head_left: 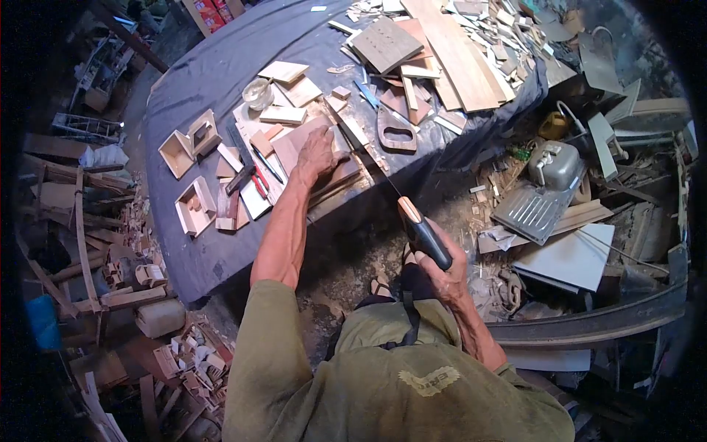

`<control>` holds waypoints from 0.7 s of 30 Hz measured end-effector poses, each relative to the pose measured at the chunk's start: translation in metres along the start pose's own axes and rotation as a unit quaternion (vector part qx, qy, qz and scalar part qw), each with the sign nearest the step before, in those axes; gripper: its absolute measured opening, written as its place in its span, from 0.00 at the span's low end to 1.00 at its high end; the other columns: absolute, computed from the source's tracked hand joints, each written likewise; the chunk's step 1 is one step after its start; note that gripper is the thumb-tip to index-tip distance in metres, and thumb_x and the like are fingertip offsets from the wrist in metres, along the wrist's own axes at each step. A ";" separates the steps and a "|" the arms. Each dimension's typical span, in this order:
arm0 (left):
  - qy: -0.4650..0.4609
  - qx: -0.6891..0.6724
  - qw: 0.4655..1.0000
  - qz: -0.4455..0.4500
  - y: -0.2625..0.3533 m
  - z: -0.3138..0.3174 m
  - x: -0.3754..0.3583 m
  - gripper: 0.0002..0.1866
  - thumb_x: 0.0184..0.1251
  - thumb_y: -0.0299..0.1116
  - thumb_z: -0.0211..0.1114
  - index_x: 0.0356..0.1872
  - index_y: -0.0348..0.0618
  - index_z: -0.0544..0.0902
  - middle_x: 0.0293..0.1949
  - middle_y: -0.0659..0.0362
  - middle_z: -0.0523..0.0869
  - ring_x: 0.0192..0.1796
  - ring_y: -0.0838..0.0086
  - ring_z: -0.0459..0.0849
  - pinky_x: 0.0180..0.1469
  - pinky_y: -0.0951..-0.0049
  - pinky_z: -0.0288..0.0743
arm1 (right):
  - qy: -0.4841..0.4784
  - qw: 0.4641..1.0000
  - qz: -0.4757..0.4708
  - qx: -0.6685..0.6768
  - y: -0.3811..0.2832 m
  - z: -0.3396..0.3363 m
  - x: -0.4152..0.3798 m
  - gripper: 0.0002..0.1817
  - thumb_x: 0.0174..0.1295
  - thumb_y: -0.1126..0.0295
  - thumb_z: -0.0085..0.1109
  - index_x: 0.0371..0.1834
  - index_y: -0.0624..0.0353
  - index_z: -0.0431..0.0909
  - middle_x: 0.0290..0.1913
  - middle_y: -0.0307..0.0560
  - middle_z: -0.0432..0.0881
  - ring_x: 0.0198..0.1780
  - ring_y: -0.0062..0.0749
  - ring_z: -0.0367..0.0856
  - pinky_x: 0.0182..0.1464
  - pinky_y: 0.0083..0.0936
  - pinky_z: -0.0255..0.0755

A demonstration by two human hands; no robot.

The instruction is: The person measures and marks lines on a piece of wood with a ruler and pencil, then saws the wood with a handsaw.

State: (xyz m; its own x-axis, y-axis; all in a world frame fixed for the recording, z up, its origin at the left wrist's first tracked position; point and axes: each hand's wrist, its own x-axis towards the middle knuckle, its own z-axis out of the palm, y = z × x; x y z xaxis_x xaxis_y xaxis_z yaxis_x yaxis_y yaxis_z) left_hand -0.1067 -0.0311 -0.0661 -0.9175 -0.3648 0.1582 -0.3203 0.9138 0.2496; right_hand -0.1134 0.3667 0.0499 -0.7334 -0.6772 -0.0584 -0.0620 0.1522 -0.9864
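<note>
My left hand [318, 152] presses down on a flat brown board [341, 171] near the front edge of the cloth-covered table, its fingers bent over the wood. My right hand [444, 267] is wrapped round the black and orange handle of a hand saw [424, 233]. The thin saw blade reaches up and left from the handle to the table edge, beside the board and a pale wood strip [353, 133]. Red-handled pliers [261, 186] and a dark pen-like tool [268, 166] lie left of my left hand. Another saw's wooden handle [396, 131] rests right of the strip.
Small wooden boxes [195, 208] and a glass jar [258, 94] stand on the left part of the table [177, 254]. Planks [460, 55] and offcuts are heaped at the back right. A metal sink [556, 166] and scrap wood lie on the floor.
</note>
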 end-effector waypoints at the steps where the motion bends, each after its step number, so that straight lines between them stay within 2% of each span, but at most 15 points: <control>1: -0.004 -0.001 1.000 -0.001 -0.003 0.003 0.004 0.29 0.60 0.40 0.72 0.56 0.29 0.79 0.61 0.37 0.77 0.64 0.44 0.76 0.69 0.56 0.71 | 0.003 1.000 0.011 0.001 -0.002 0.002 0.000 0.33 0.61 0.70 0.68 0.72 0.59 0.73 0.46 0.46 0.84 0.42 0.26 0.82 0.46 0.26 0.77; 3: -0.014 -0.002 1.000 -0.002 -0.001 0.003 0.009 0.26 0.58 0.37 0.73 0.53 0.29 0.80 0.57 0.37 0.79 0.63 0.43 0.77 0.67 0.55 0.73 | 0.011 0.999 0.036 0.004 -0.008 0.005 -0.003 0.33 0.63 0.68 0.68 0.73 0.58 0.72 0.46 0.46 0.84 0.40 0.26 0.82 0.44 0.26 0.77; 6: -0.023 -0.049 0.997 -0.050 0.017 -0.012 0.007 0.22 0.56 0.34 0.72 0.48 0.30 0.81 0.54 0.37 0.80 0.60 0.42 0.79 0.64 0.54 0.75 | 0.001 0.999 0.047 -0.022 -0.001 0.005 -0.005 0.32 0.65 0.65 0.67 0.73 0.59 0.72 0.46 0.49 0.86 0.40 0.25 0.82 0.44 0.26 0.77; 8: 0.050 -0.030 0.998 -0.033 0.008 0.010 0.005 0.22 0.55 0.33 0.71 0.49 0.30 0.81 0.55 0.37 0.80 0.61 0.43 0.78 0.64 0.53 0.76 | 0.001 0.999 0.018 -0.047 0.005 0.007 -0.005 0.32 0.66 0.65 0.67 0.72 0.60 0.72 0.48 0.52 0.87 0.43 0.26 0.84 0.46 0.26 0.78; 10: 0.051 -0.004 0.998 -0.022 0.013 0.008 0.002 0.21 0.57 0.31 0.68 0.50 0.29 0.80 0.58 0.38 0.78 0.63 0.44 0.77 0.63 0.51 0.76 | 0.013 0.999 0.020 -0.048 -0.009 0.009 -0.004 0.31 0.66 0.67 0.67 0.72 0.61 0.72 0.49 0.52 0.87 0.43 0.27 0.84 0.47 0.25 0.78; 13: -0.028 0.024 0.998 -0.046 0.015 0.000 0.004 0.19 0.59 0.29 0.65 0.51 0.30 0.79 0.60 0.39 0.76 0.64 0.45 0.76 0.62 0.49 0.77 | 0.000 0.999 -0.003 -0.034 0.003 0.006 -0.002 0.31 0.65 0.69 0.67 0.72 0.59 0.72 0.48 0.52 0.87 0.43 0.27 0.83 0.46 0.25 0.78; 16: -0.025 0.011 0.999 -0.041 0.013 -0.003 0.003 0.19 0.61 0.29 0.63 0.52 0.32 0.80 0.61 0.41 0.75 0.63 0.45 0.77 0.61 0.48 0.78 | 0.009 0.999 -0.002 -0.036 0.000 0.004 0.000 0.32 0.61 0.74 0.70 0.71 0.58 0.74 0.47 0.44 0.85 0.43 0.21 0.80 0.46 0.21 0.76; 21: -0.063 0.020 0.997 -0.051 0.009 0.000 0.011 0.18 0.61 0.31 0.63 0.51 0.34 0.81 0.57 0.42 0.77 0.61 0.45 0.78 0.61 0.50 0.77 | 0.014 0.999 -0.006 -0.036 -0.022 0.002 0.007 0.32 0.59 0.76 0.67 0.70 0.57 0.75 0.42 0.42 0.84 0.40 0.20 0.79 0.44 0.20 0.75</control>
State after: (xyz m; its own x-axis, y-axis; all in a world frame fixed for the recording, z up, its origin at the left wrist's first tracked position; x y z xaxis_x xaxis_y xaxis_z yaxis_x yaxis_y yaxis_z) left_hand -0.1195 -0.0269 -0.0623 -0.9012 -0.4332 0.0128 -0.4200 0.8804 0.2200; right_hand -0.1156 0.3571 0.0709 -0.7515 -0.6584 -0.0421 -0.1181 0.1970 -0.9733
